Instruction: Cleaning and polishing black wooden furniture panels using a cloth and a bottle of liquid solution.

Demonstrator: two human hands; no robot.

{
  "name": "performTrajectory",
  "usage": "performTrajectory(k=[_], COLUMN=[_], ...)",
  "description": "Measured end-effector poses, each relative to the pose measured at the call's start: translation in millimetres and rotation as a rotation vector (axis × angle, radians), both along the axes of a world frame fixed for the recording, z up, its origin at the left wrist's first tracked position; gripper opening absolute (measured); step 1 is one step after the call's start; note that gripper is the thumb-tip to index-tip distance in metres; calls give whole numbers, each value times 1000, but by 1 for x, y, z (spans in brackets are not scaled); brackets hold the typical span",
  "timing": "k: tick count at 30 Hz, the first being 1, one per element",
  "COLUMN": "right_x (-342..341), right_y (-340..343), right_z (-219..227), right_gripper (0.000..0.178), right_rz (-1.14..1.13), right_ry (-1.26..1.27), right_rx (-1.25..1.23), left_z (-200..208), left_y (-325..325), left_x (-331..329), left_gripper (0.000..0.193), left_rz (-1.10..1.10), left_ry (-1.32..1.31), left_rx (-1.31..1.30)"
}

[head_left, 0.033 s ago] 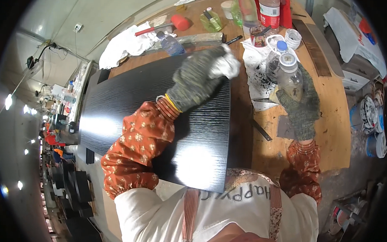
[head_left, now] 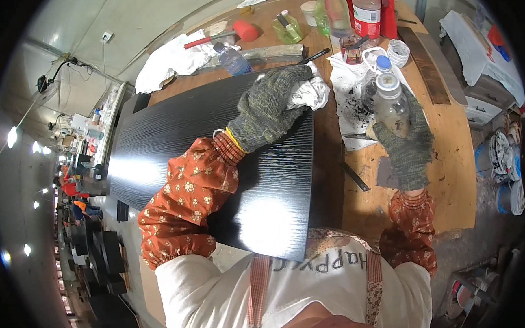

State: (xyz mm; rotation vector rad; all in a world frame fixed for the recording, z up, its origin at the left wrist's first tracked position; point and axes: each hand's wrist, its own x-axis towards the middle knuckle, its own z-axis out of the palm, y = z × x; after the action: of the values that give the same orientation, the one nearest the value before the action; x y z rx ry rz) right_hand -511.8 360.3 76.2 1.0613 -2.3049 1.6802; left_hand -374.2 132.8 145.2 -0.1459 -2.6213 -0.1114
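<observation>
My left hand (head_left: 267, 106), in a dark grey-green knit glove, is closed around a crumpled white cloth (head_left: 310, 92). It rests at the far right corner of a glossy black wood-grain panel (head_left: 180, 132). At the right, my right hand (head_left: 409, 144), gloved alike, grips a clear plastic bottle (head_left: 391, 110) with a white cap. Just behind that bottle stands another clear bottle with a blue cap (head_left: 383, 62), on a black-stained white paper sheet (head_left: 348, 106). A pointed dark blade (head_left: 358, 136) lies beside my right thumb.
A flat black strip (head_left: 354, 176) and a dark square sheet (head_left: 386, 172) lie on the wooden table (head_left: 448, 186). Toward the back are a red-headed mallet (head_left: 246, 31), a white rag (head_left: 169, 62), a tilted clear bottle (head_left: 233, 60), a black marker (head_left: 318, 56) and several bottles.
My left hand and the cloth have shifted slightly to the right and nearer. The bottle in my right hand has moved a little left.
</observation>
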Motion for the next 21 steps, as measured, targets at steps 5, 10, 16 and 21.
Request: performTrajectory(k=[5, 10, 16, 21], right_x=[7, 4, 8, -12], right_y=[-2, -12, -38, -77], right_z=[8, 13, 53, 51], right_gripper=[65, 61, 63, 52], right_rz=[60, 74, 83, 47], right_ry=[-22, 241, 619, 856], right_rx=[-43, 77, 442, 505], left_z=[4, 7, 6, 10], left_y=[-46, -14, -76, -80], left_x=[19, 32, 117, 144], left_gripper=[43, 51, 45, 43], left_rz=[336, 174, 794, 972], left_ry=[-69, -135, -83, -35], left_rx=[317, 25, 172, 224])
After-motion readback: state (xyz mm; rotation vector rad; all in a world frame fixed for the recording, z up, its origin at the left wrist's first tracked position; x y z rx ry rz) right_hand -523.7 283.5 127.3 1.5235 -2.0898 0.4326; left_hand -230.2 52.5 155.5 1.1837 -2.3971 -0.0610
